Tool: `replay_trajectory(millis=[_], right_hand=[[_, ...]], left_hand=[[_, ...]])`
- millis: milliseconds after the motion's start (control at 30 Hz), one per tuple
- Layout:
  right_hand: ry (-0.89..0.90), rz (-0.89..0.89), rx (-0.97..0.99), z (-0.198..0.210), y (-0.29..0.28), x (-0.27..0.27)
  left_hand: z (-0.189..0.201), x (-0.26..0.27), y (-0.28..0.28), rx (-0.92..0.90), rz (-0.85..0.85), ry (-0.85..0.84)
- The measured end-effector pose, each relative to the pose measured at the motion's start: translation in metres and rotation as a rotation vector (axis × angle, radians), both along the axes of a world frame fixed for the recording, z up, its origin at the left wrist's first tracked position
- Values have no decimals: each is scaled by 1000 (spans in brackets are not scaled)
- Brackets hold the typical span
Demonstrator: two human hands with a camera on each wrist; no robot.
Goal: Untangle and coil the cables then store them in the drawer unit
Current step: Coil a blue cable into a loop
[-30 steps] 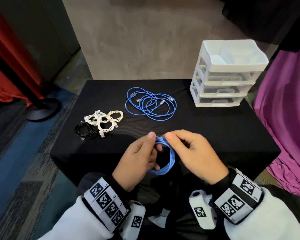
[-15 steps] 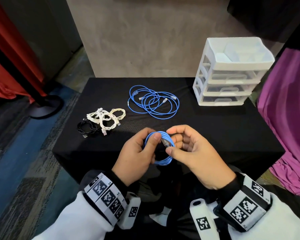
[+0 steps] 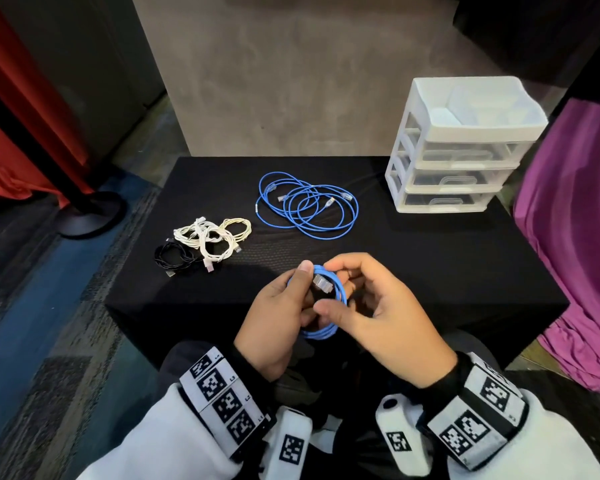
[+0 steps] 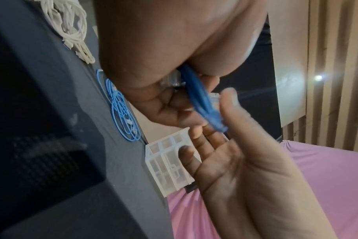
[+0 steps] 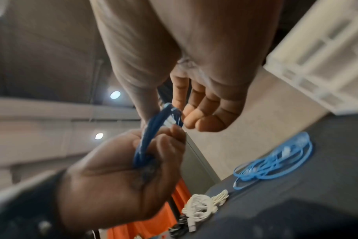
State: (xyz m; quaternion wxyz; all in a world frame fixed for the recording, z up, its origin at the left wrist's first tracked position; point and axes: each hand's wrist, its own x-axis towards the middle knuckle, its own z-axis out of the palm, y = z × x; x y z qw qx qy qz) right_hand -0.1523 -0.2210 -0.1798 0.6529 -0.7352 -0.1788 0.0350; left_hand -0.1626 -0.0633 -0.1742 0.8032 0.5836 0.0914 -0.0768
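A small coil of blue cable (image 3: 326,332) is held above the near edge of the black table (image 3: 430,271). My left hand (image 3: 303,289) grips its left side, thumb on top. My right hand (image 3: 336,296) pinches the right side between thumb and fingers. The cable's clear plug (image 3: 321,282) lies across the coil's middle. The left wrist view shows the coil (image 4: 202,103) in my curled left fingers, with the right thumb by the plug. In the right wrist view it (image 5: 151,131) runs between both hands. The white drawer unit (image 3: 458,150) stands at the back right, its drawers closed.
A loose tangle of blue cable (image 3: 307,207) lies mid-table toward the back. White cables (image 3: 212,239) and a black cable (image 3: 172,254) are bunched at the left. A purple cloth (image 3: 575,237) hangs at the right, and a stand base (image 3: 90,216) sits on the floor at the left.
The coil, which hung below my fingers, is now raised and turned flat toward me. The plug end has come across its middle. My right thumb has moved down to the coil's lower right.
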Motion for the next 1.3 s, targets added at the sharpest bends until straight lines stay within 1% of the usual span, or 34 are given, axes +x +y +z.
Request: replay_trajectory(millis=[67,100,167,300,333,433,467,567,733,800,833,900,933,967,1067,1100,1167,1300], right_hand=[[-127,-32,-144,1,-2,2],[-151,-56,-156,1,-3,3],[-169,-86,-119,3,-6,6],[-321,-122,-186,4,-5,8],[-292,-149,-157,4,-5,9],[17,-137,145,5,-6,13],[89,-120,231,5,-7,14],[207,-86,369,7,-9,14],[484,7,562,4,-12,12],[492,19,559,0,-11,11],[452,17,505,-2,-9,9],[357,-25,313,-9,-6,8],[326,-49,241,-12,-4,8],[312,-71,214,-14,-2,9],[307,-150,242,-13,-4,17],[305,-169,240,-13,-5,19],[311,-183,235,-11,-8,23],[392,-142,338,-9,-9,23]], left_hand=[[1,0,0,-51,-35,26],[2,-1,1,-76,-49,50],[3,-2,0,-103,-60,81],[4,-2,-4,-52,-65,76],[4,-2,-5,-43,-75,66],[3,2,-2,13,-90,-15],[3,4,-1,35,-92,-48],[4,8,4,44,-130,-110],[4,11,15,-55,-251,-85],[-1,13,15,0,-228,-77],[-5,14,14,47,-200,-81],[-11,15,13,110,-160,-94],[-13,14,13,113,-158,-96],[-14,14,13,98,-171,-89],[-13,14,19,-31,-249,-53],[-13,14,23,-36,-270,-50],[-14,14,31,28,-296,-52],[-16,16,42,84,-311,-88]])
